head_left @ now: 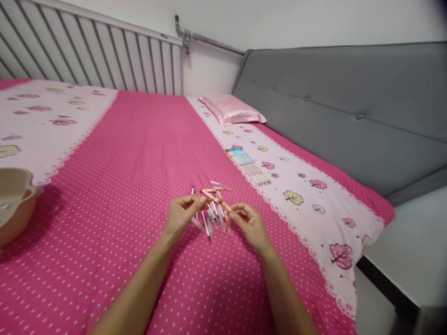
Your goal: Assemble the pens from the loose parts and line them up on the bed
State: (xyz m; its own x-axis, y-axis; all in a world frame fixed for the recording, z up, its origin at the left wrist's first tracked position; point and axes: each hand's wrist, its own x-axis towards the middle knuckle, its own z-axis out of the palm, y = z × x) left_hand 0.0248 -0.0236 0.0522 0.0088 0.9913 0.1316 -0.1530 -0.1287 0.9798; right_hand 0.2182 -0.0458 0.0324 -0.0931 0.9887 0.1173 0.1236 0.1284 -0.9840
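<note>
My left hand (182, 213) is closed in a pinch on a small orange-tan pen part, mostly hidden by the fingertips. Across from it, my right hand (252, 227) pinches the end of a pale orange pen barrel (225, 205) that points toward my left fingers. Whether the two parts touch, I cannot tell. Just below and between the hands lies a loose heap of white pen refills (206, 226) with dark tips, mixed with clear and whitish pen pieces. Another orange pen part (213, 190) lies at the heap's far side.
A row of assembled pens (247, 166) with blue and orange ends lies on the bedspread (146, 153) to the right. A beige and pink basin (17, 218) stands at the left. Farther off are a pink pillow (232, 109) and a grey headboard (335, 93).
</note>
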